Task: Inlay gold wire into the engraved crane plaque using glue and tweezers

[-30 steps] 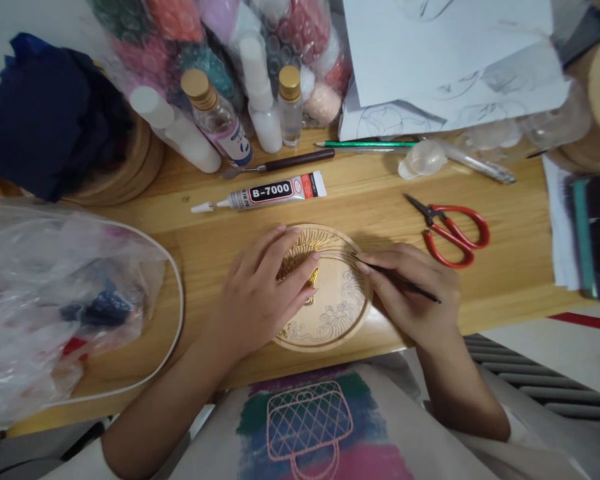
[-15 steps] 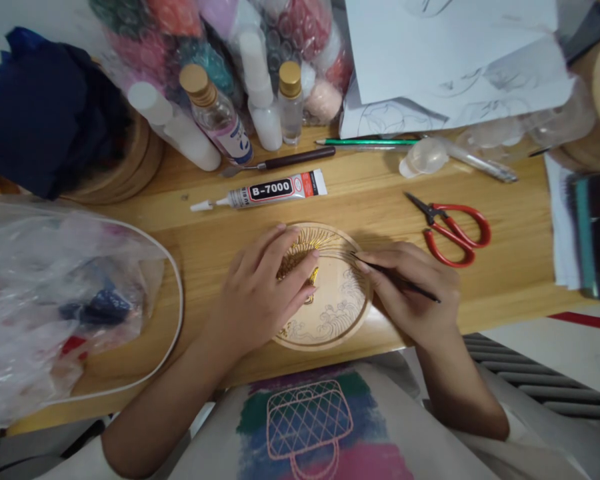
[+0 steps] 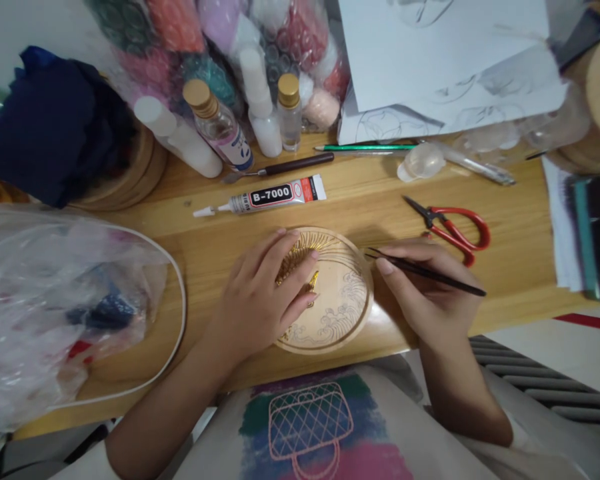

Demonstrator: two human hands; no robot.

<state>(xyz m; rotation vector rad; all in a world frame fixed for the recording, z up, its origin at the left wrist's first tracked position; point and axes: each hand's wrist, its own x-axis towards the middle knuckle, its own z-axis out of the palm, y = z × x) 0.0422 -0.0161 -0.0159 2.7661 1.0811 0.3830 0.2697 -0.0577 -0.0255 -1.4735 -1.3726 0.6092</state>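
A round wooden plaque (image 3: 330, 297) with a raised rim lies near the table's front edge. Line-drawn waves and curved strokes mark its face, and gold wire-like lines follow part of the drawing at the upper left. My left hand (image 3: 263, 293) rests flat across its left side, fingers stretched out, hiding much of that part. Just right of the rim, my right hand (image 3: 430, 287) is closed around dark tweezers (image 3: 430, 270). Their tips point left, close to the plaque's right edge; whether they pinch anything is too small to tell.
A B-7000 glue tube (image 3: 275, 193) and a dark-handled spatula (image 3: 297, 163) lie behind the plaque. Red-handled scissors (image 3: 455, 230) are at the right. Several bottles (image 3: 223, 130) stand at the back, near drawing sheets (image 3: 445, 60). A clear plastic bag (image 3: 95, 313) covers the left side.
My right hand has moved to the right with the tweezers, whose tips have left the plaque's face and lie flatter. My left hand stays on the plaque.
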